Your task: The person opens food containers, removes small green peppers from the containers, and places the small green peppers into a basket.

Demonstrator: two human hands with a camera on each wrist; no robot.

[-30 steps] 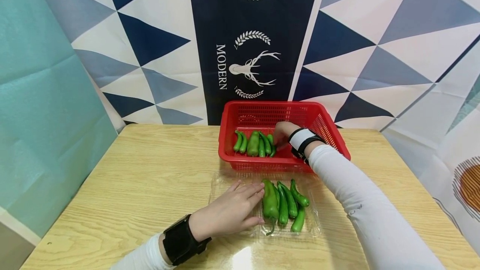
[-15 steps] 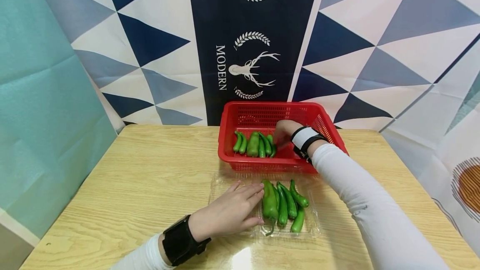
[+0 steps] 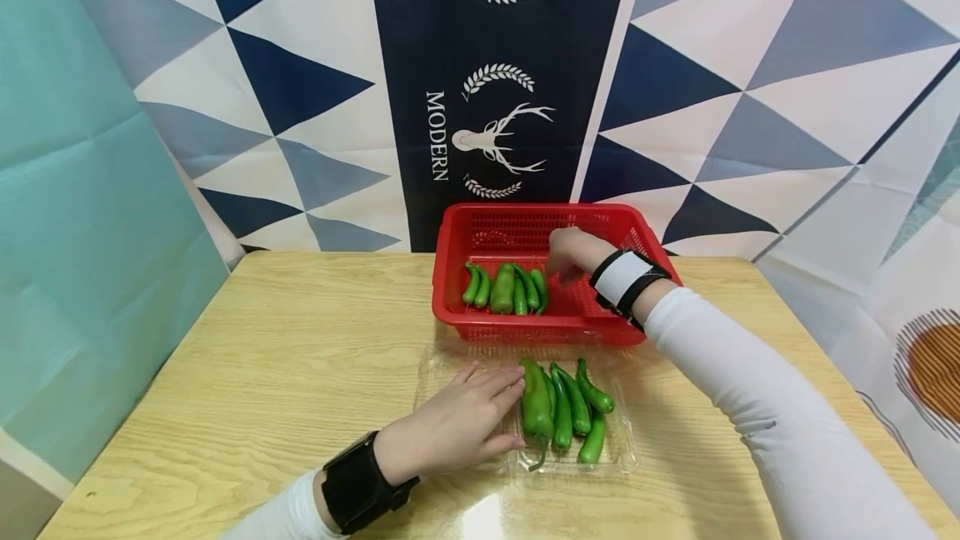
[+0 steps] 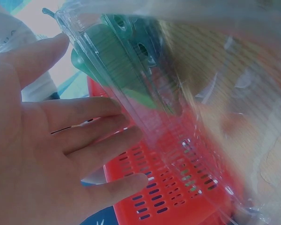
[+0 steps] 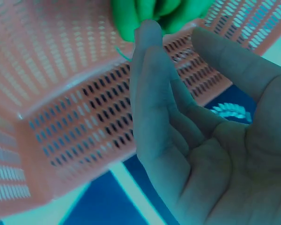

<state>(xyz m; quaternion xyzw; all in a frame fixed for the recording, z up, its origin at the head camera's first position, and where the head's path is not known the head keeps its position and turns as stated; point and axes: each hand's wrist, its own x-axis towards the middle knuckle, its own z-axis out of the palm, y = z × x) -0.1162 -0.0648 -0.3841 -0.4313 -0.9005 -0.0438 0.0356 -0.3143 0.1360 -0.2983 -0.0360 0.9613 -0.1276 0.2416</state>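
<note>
My left hand [image 3: 452,425] lies with extended fingers over the near clear plastic box [image 3: 624,461], fingertips beside a large light-green pepper [image 3: 536,408]. That box holds several green peppers, and the left wrist view shows them through its clear side. Inside the red basket [image 3: 547,333] hovers my right hand [image 3: 577,253], just right of a row of green peppers [image 3: 502,288]. The right wrist view shows its fingers [image 5: 152,103] loosely bent and its thumb held apart, with nothing between them. Several peppers [image 5: 124,18] are just beyond those fingertips.
The box's clear lid half lies open to the left, partly under my left hand. The wooden table [image 3: 285,357] spreads around both containers. A patterned cloth [image 3: 487,65] hangs right behind the basket, and a turquoise one [image 3: 90,190] hangs at the left.
My right hand has risen slightly and shifted a little right, away from the row of peppers in the basket. The left hand stays in place on the box.
</note>
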